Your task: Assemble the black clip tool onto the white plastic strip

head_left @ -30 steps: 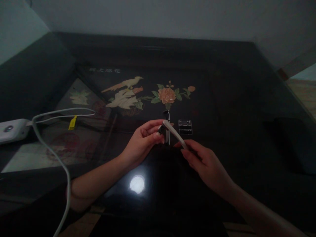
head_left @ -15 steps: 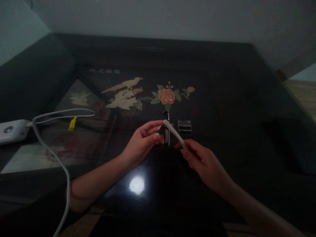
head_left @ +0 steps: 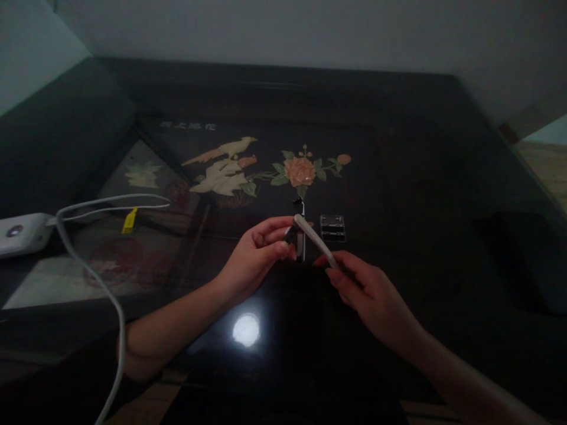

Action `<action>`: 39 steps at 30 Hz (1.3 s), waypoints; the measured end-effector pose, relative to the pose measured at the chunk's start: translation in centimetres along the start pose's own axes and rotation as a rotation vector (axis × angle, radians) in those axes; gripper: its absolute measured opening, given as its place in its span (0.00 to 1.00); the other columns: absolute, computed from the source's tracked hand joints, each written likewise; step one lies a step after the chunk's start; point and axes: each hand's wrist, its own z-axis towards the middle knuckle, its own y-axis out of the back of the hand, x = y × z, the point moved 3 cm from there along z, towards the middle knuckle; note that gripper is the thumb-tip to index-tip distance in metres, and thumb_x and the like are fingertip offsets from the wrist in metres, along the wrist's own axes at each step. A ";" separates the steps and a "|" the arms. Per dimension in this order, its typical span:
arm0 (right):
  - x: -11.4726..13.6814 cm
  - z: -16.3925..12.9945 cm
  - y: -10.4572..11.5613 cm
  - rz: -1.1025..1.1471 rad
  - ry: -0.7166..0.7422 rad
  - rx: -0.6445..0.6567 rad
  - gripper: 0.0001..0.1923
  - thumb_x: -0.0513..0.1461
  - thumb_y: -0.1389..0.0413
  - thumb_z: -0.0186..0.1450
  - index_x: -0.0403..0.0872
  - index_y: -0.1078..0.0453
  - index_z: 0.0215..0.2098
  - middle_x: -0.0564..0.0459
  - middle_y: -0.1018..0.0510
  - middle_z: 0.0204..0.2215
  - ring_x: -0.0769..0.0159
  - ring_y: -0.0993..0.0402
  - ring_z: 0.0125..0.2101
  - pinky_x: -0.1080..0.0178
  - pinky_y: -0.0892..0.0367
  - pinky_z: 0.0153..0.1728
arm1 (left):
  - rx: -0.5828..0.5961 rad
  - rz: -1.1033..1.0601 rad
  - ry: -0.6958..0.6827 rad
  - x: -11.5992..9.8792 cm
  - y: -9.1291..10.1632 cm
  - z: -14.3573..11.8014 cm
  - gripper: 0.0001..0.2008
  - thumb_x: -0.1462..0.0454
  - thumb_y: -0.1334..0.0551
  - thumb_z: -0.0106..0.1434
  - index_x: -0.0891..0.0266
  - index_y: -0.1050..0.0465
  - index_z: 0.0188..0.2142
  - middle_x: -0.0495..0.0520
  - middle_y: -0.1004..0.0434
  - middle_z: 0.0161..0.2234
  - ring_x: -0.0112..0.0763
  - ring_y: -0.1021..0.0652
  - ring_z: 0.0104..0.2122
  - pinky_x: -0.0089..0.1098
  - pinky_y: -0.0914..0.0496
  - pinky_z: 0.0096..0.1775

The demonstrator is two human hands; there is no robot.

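My left hand pinches a small dark piece between thumb and fingers, low over the black table. Closed around the lower end of a pale, slightly curved strip is my right hand. The strip slants up to the left, and its rounded upper end meets or overlaps the dark piece; whether they are joined I cannot tell. Behind the fingers shows a narrow black object with a white edge, partly hidden. Just right of it lies a small clear case with dark compartments.
The glossy black table bears a bird-and-flower inlay. At left are a white device, a white cable and a yellow tag. A dark flat object lies at right. A lamp reflection glares in front.
Both hands keep nearly the same pose and hold. The pale strip's upper end has shifted very slightly to the right.
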 end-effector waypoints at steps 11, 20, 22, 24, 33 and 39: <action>0.1 -0.4 -0.6 0.036 0.017 0.139 0.13 0.43 0.50 0.70 0.46 0.27 0.45 0.58 0.35 0.20 0.72 0.43 0.19 0.67 0.46 0.20 | -0.022 0.029 -0.013 0.1 0.5 0.2 0.20 0.61 0.23 0.47 0.60 0.19 0.40 0.57 0.16 0.43 0.27 0.21 0.33 0.23 0.28 0.35; -0.1 0.0 -0.2 0.030 0.006 0.028 0.13 0.41 0.50 0.69 0.45 0.28 0.45 0.58 0.33 0.21 0.72 0.42 0.18 0.67 0.46 0.18 | -0.016 0.013 0.007 0.1 0.2 0.1 0.20 0.61 0.22 0.44 0.61 0.18 0.38 0.52 0.16 0.32 0.20 0.23 0.25 0.19 0.29 0.31; -0.1 -0.2 -0.4 0.050 0.007 0.091 0.12 0.41 0.50 0.69 0.46 0.28 0.45 0.59 0.35 0.20 0.73 0.44 0.17 0.68 0.48 0.18 | -0.013 0.027 -0.002 0.1 0.3 0.1 0.20 0.60 0.22 0.45 0.61 0.18 0.39 0.54 0.15 0.37 0.23 0.21 0.28 0.21 0.28 0.33; 0.0 -0.4 -0.7 0.064 0.006 0.155 0.12 0.42 0.49 0.70 0.46 0.28 0.45 0.59 0.36 0.20 0.73 0.44 0.18 0.68 0.47 0.19 | -0.014 0.036 -0.001 0.2 0.4 0.1 0.20 0.60 0.23 0.47 0.61 0.19 0.40 0.57 0.16 0.40 0.26 0.20 0.31 0.23 0.28 0.34; -0.3 0.1 -0.1 0.050 -0.023 0.038 0.13 0.42 0.51 0.70 0.44 0.28 0.45 0.59 0.38 0.20 0.73 0.47 0.18 0.68 0.50 0.17 | -0.033 -0.016 0.023 0.0 0.0 0.1 0.20 0.63 0.21 0.43 0.62 0.18 0.37 0.50 0.16 0.31 0.19 0.23 0.23 0.19 0.29 0.29; -0.4 0.1 -0.3 0.077 -0.014 0.076 0.14 0.42 0.51 0.70 0.43 0.29 0.45 0.59 0.37 0.21 0.74 0.47 0.18 0.68 0.49 0.18 | -0.030 -0.007 0.020 0.0 0.0 0.2 0.20 0.62 0.21 0.43 0.62 0.18 0.38 0.52 0.16 0.33 0.20 0.23 0.24 0.19 0.29 0.30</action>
